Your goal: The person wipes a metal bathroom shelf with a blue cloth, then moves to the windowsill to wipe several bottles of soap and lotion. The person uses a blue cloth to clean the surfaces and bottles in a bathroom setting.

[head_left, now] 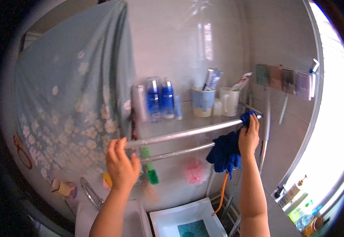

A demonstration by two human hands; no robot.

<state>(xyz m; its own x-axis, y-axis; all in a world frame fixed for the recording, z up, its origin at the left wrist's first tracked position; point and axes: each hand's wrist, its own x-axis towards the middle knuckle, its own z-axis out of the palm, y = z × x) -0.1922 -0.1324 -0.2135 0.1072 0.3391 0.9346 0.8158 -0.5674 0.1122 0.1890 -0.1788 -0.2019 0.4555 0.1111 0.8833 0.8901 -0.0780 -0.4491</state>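
A metal rail (187, 132) runs along the front of a wall shelf, with a thinner bar (180, 151) below it. My left hand (121, 164) has its fingers curled over the rail's left end. At the right end, my right hand (250, 137) presses a dark blue fringed cloth (224, 152) to the rail, its fingers bent over the top. Part of the cloth is bunched above the rail, and the rest hangs in front of the lower bar. My right palm and some fingertips are hidden.
Blue bottles (167, 100), a blue-and-white cup (203, 102) and a white mug (229, 102) stand on the shelf. Below hang a green brush (152, 176) and a pink bath puff (195, 172). A floral curtain (77, 98), faucet (91, 193) and white basin (160, 218) are nearby.
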